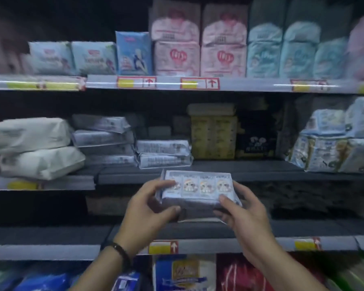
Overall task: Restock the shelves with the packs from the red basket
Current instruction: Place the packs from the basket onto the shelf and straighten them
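I hold one pale pack printed with a row of small cartoon figures, level with the front edge of the middle shelf. My left hand grips its left end, and my right hand grips its right end. Just behind it on that shelf lies a short stack of similar flat packs. A taller stack of the same kind stands to the left. The red basket is out of view.
White bulky packs fill the middle shelf's left, yellow boxes and a black pack its centre, blue-white packs its right. Pink and blue packs line the top shelf. The lower shelf looks dark; more goods sit below.
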Demonstrator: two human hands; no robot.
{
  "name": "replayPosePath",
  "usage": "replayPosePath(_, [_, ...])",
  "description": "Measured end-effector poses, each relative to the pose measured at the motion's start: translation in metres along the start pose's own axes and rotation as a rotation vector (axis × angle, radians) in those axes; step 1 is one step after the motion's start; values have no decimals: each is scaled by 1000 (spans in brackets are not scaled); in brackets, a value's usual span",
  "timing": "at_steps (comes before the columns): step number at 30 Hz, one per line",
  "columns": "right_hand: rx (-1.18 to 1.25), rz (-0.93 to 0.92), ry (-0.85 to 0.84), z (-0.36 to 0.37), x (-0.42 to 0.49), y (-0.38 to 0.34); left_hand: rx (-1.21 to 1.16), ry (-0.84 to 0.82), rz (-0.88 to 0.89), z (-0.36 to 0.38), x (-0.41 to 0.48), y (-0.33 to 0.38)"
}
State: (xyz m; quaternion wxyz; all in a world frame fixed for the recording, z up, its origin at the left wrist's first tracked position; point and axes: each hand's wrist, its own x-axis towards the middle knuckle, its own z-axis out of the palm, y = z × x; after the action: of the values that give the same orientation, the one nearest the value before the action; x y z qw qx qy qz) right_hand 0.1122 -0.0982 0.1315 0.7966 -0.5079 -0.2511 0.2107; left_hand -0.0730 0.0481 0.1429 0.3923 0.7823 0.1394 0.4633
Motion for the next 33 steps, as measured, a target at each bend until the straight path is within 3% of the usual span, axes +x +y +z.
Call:
replayPosePath(2, [-21, -57, 1, 26, 10, -16, 190, 64, 173, -16, 27, 7])
replayPosePath(5, [-28, -128, -1, 67, 29, -36, 302, 148, 281, -38, 67, 17])
replayPosePath(9, [-78, -166, 51, 120, 63, -55, 436, 279, 321, -60, 111, 14])
replayPosePath(13, [-209, -188, -2, 159, 92, -67, 570, 364, 271, -65, 148, 0])
replayPosePath(18, [-302, 16, -147, 170, 116, -73, 697, 313, 147, -65, 165, -19])
replayPosePath(25, [-274, 5, -147, 154, 114, -74, 800, 324, 130, -62, 157, -19])
replayPosePath(28, [-400, -73, -120, 135, 102, -73, 854, 326, 204, -54, 133, -10])
replayPosePath(30, [-520, -139, -127, 116, 87, -73, 867, 241, 268, -46, 106, 0])
replayPosePath(33, [-677, -147, -219, 79, 59, -61, 862, -32, 235, -22, 56, 7])
